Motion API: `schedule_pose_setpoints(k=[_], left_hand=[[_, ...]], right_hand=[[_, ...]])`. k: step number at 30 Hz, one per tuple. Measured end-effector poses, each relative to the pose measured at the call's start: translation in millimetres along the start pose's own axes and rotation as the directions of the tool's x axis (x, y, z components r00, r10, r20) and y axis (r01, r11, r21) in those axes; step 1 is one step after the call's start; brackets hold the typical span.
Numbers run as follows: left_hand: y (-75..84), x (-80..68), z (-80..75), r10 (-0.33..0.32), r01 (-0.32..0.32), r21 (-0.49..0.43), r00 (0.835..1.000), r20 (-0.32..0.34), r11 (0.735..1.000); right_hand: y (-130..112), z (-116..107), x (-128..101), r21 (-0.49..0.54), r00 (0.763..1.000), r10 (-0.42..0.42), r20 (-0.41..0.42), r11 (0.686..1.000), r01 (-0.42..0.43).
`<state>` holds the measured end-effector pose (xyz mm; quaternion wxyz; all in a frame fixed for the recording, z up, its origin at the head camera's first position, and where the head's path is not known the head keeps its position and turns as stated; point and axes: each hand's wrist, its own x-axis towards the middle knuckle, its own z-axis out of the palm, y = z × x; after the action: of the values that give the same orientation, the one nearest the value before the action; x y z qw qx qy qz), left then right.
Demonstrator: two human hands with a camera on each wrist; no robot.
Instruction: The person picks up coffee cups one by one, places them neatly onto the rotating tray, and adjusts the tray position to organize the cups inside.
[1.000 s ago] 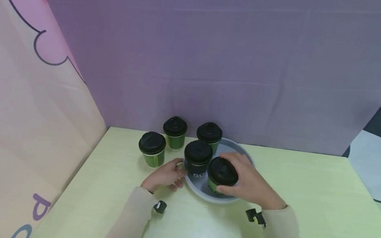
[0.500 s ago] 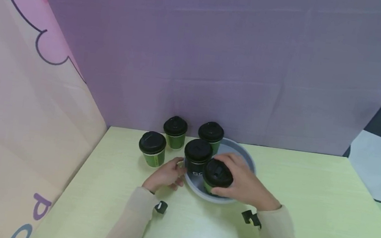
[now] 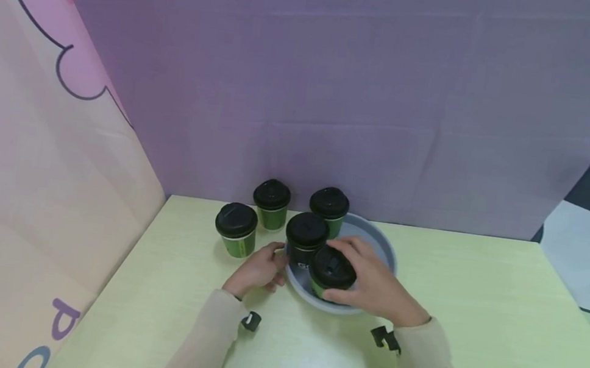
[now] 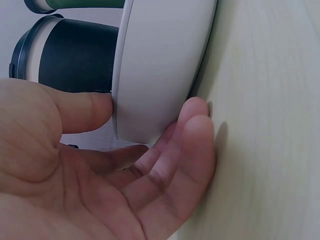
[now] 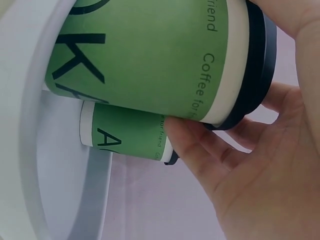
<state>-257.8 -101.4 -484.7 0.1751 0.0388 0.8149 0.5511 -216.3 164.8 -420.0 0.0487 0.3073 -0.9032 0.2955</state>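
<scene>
A round white tray (image 3: 383, 244) sits on the yellow-green table near the back wall. My right hand (image 3: 371, 282) grips a green paper cup with a black lid (image 3: 333, 268) at the tray's near side; its green wall (image 5: 150, 55) fills the right wrist view. A dark cup (image 3: 306, 234) and another green cup (image 3: 328, 205) stand in the tray behind it. My left hand (image 3: 260, 269) holds the tray's left rim (image 4: 155, 70), thumb against the rim and fingers under it on the table.
Two more green lidded cups (image 3: 235, 229) (image 3: 270, 202) stand on the table left of the tray. Purple cloth backs the table; patterned cloths hang at the left and right. The yellow-green tabletop (image 3: 476, 329) stretches to the right and toward me.
My right hand has shifted the gripped cup a little to the left, closer to the dark cup. The left hand stays at the tray's rim.
</scene>
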Motion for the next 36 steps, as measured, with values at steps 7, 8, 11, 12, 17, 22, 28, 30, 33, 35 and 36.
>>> schedule_pose_setpoints(k=[7,8,11,12,17,22,28,30,33,35,36], left_hand=[[-0.9,0.4,0.6,0.01,-0.01,0.015,1.0,-0.016,1.0],[-1.1,0.6,0.7,0.011,-0.011,0.017,1.0,-0.019,1.0],[-1.7,1.1,1.0,0.007,-0.006,0.017,1.0,-0.03,1.0],[-2.0,1.4,1.1,0.008,-0.008,0.019,0.999,-0.034,1.0],[-3.5,2.8,1.9,0.008,-0.007,0.021,0.998,-0.054,1.0],[-5.1,4.6,2.9,0.012,-0.01,0.017,0.998,-0.068,1.0],[-3.9,4.0,2.2,0.01,-0.008,0.039,0.998,-0.058,0.999],[-2.7,2.5,0.9,0.009,-0.007,0.048,0.999,-0.037,0.999],[-0.2,-0.5,-2.0,-0.003,0.002,0.049,1.0,0.015,0.999],[1.1,-2.4,-4.1,-0.019,0.016,0.044,0.998,0.053,0.999],[1.8,-3.1,-4.9,-0.025,0.022,0.044,0.997,0.07,0.999]], right_hand=[[-1,3,1,0.0,1.0,-0.001,-0.007,1.0,0.001],[-1,4,1,0.004,1.0,0.001,-0.006,1.0,-0.001],[-2,4,2,0.009,1.0,0.008,-0.006,1.0,-0.008],[-2,5,2,0.008,1.0,0.009,-0.007,1.0,-0.009],[-4,7,3,0.001,1.0,0.014,-0.014,1.0,-0.014],[-1,4,2,0.036,0.998,0.061,0.004,0.998,-0.061],[23,-8,-2,0.05,0.989,0.101,-0.105,0.994,-0.096],[36,-12,-4,0.025,0.979,0.112,-0.172,0.994,-0.109],[58,-17,-9,-0.008,0.956,0.166,-0.243,0.985,-0.173],[73,-19,-14,-0.009,0.94,0.221,-0.261,0.973,-0.231],[80,-20,-16,-0.012,0.933,0.248,-0.26,0.966,-0.26]])
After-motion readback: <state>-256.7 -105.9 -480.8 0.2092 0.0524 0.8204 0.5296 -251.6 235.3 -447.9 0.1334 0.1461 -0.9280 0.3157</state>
